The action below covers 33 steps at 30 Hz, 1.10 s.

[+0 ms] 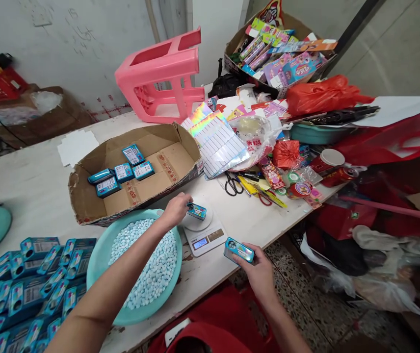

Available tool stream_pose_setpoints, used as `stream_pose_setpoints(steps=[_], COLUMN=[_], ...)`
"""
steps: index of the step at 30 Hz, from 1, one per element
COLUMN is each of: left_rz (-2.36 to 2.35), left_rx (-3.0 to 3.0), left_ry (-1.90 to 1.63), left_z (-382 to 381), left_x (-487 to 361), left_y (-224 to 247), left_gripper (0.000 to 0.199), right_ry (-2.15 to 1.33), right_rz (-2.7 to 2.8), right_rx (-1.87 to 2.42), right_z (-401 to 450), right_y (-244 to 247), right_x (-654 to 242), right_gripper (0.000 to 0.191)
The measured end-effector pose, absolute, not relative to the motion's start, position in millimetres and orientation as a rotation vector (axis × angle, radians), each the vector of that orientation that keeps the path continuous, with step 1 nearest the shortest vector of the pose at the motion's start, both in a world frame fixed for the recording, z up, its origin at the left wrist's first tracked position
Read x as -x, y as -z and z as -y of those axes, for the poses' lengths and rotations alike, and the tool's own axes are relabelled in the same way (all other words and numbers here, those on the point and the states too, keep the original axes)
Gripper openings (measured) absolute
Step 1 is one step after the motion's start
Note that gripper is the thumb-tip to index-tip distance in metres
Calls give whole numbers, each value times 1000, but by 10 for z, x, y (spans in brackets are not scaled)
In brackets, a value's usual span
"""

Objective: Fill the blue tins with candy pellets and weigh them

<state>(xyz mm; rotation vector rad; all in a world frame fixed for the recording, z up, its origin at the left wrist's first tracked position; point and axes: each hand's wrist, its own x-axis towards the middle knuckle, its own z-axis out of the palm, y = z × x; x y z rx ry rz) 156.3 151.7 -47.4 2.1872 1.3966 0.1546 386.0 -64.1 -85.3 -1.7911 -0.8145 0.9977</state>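
A small blue candy tin [197, 211] rests on the round pan of a white digital kitchen scale [210, 240], whose display is lit. My left hand [176, 210] reaches across to that tin's left end with its fingertips pinched together; what they hold, if anything, is hidden. Gripped in my right hand [259, 269] is a second blue candy tin [239, 251], raised in front of the scale near the table's edge, a round dark opening showing on its top. Below my left forearm stands a turquoise basin [176, 274] filled with pale blue and white candies [151, 274].
Behind the basin, a cut-down cardboard box [162, 169] contains several blue tins. Many more tins [29, 289] are grouped at lower left. A pink stool [162, 73] lies on its side at the back. Scissors [234, 184], sticker sheets [221, 144] and packaging clutter the right.
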Motion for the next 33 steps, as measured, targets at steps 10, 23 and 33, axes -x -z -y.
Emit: stream_pose_setpoints(steps=[10,23,33], left_rz=[-1376,-1779,-1813], left_rx=[-1354,-1299,-1635], left_ry=[-703,-423,-181], left_z=[-1263,-134,-200], left_x=[-1128,51,-163], left_y=[430,742,615], left_gripper=[21,14,11], right_ry=[-1013,-1009,-1050], right_rz=[827,860,852], right_rx=[1770,1785,1783], right_z=[578,655,663], right_y=[773,820,822], right_x=[-3706,-3582,-3606], right_gripper=[49,51,49])
